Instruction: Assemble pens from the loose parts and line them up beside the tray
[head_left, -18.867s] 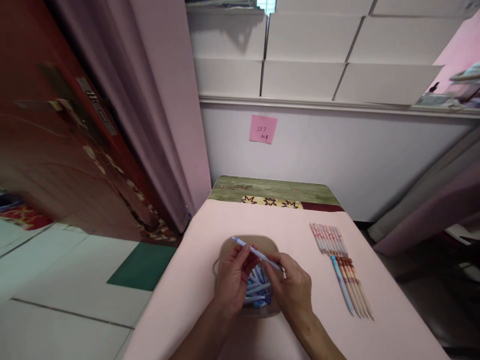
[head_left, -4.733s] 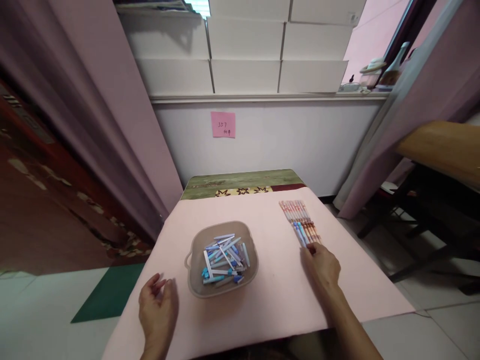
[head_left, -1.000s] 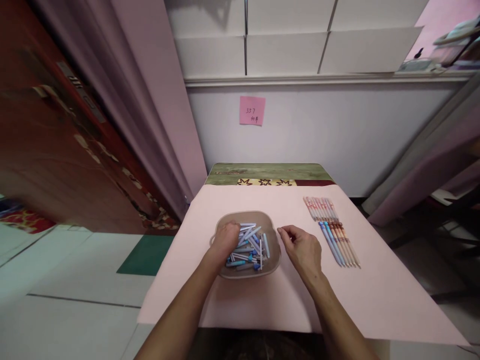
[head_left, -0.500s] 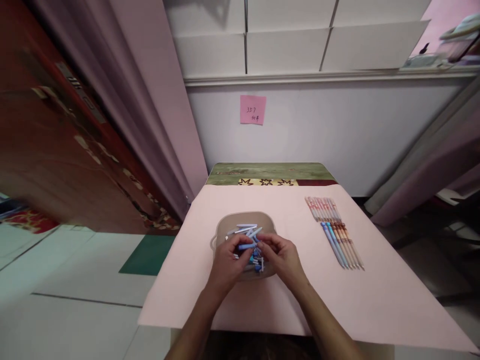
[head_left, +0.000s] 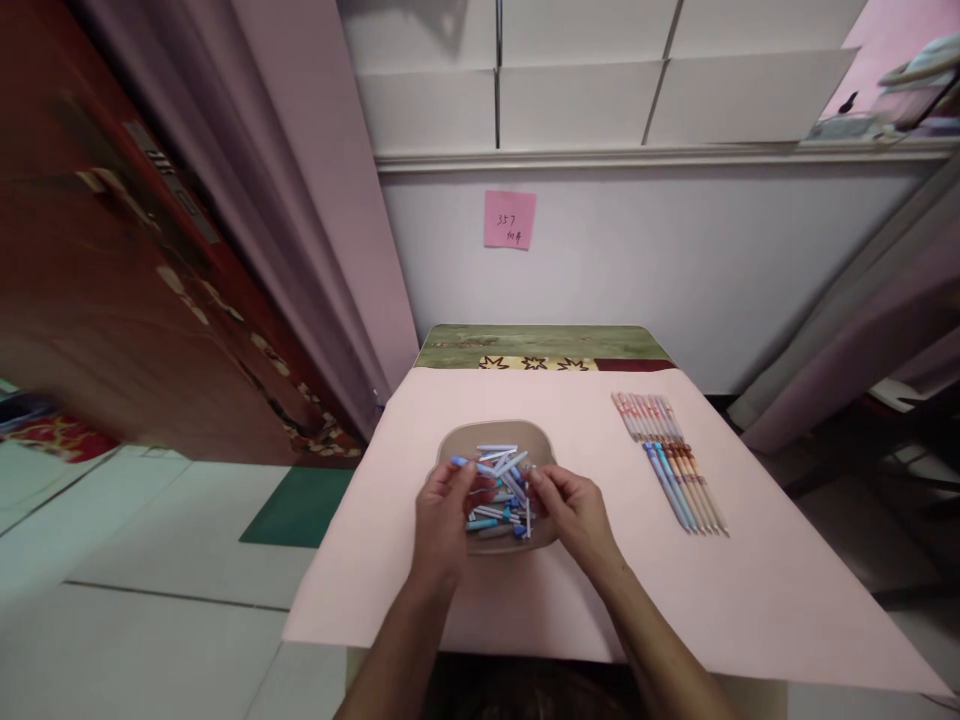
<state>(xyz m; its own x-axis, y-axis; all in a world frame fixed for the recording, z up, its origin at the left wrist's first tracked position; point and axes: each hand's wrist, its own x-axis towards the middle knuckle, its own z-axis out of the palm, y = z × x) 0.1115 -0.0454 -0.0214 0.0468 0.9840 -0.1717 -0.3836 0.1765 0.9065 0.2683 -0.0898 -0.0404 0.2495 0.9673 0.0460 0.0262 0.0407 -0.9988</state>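
Observation:
Over the beige basin (head_left: pixel 469 437), my left hand (head_left: pixel 442 515) pinches a blue pen barrel (head_left: pixel 460 462), which lies slantwise across the fingers. My right hand (head_left: pixel 576 508) is closed at the basin's right side, thumb and forefinger pressed together. Whatever sits in that pinch is too small to name. Loose blue, pale and teal pen parts (head_left: pixel 484 524) lie jumbled in the basin, between and below both hands. Fingers hide some of these parts.
To the right, a row of pink-patterned pens (head_left: pixel 646 415) lies above a row of blue and brown pens (head_left: pixel 684 490) on the pink table cover (head_left: pixel 585 590). A pink note (head_left: pixel 510 219) is on the wall behind. A red door (head_left: pixel 150 300) stands at left.
My hands have moved apart, the left one turning with the blue barrel raised toward the upper left. More of the loose parts in the basin show between them.

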